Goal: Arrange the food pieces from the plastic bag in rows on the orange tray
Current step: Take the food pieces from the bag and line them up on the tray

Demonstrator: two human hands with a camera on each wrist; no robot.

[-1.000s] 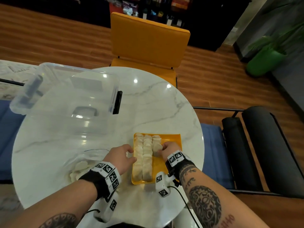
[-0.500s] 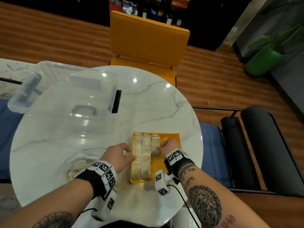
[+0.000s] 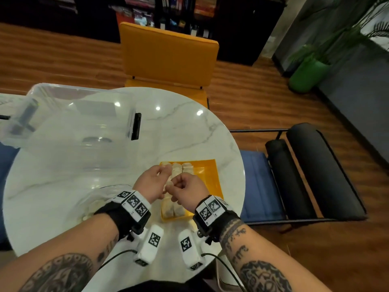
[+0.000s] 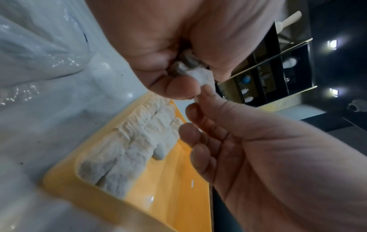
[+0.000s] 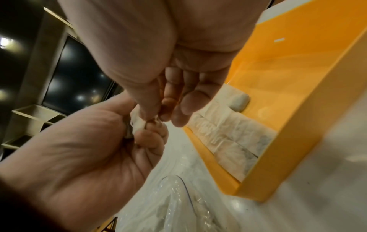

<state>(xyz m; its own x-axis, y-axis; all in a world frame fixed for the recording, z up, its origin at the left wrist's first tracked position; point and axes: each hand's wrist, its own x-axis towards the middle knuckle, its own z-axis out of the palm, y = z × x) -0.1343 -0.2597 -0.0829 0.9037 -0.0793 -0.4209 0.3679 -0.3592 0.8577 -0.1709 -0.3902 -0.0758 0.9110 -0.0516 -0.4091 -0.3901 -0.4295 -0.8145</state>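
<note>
The orange tray (image 3: pixel 208 175) lies on the marble table in front of me. It holds two long rows of white food pieces (image 3: pixel 176 168) and a short third row. My hands meet just above its left part. The left hand (image 3: pixel 162 178) holds one white food piece (image 4: pixel 198 75) in its curled fingers. The right hand (image 3: pixel 179 183) pinches the same food piece (image 5: pixel 137 124) at its end. Left of the tray lies the clear plastic bag (image 3: pixel 94 201) with more pieces inside. The tray (image 4: pixel 168 188) has a bare right half (image 5: pixel 288 78).
A large clear plastic box (image 3: pixel 73 123) stands at the back left of the round table (image 3: pixel 189 133). An orange chair (image 3: pixel 168 55) is behind the table, and a black chair (image 3: pixel 305 175) is to its right.
The right hand has lifted off the third row and the left hand has left the tray's left edge. Both now meet above the tray with one piece between them.
</note>
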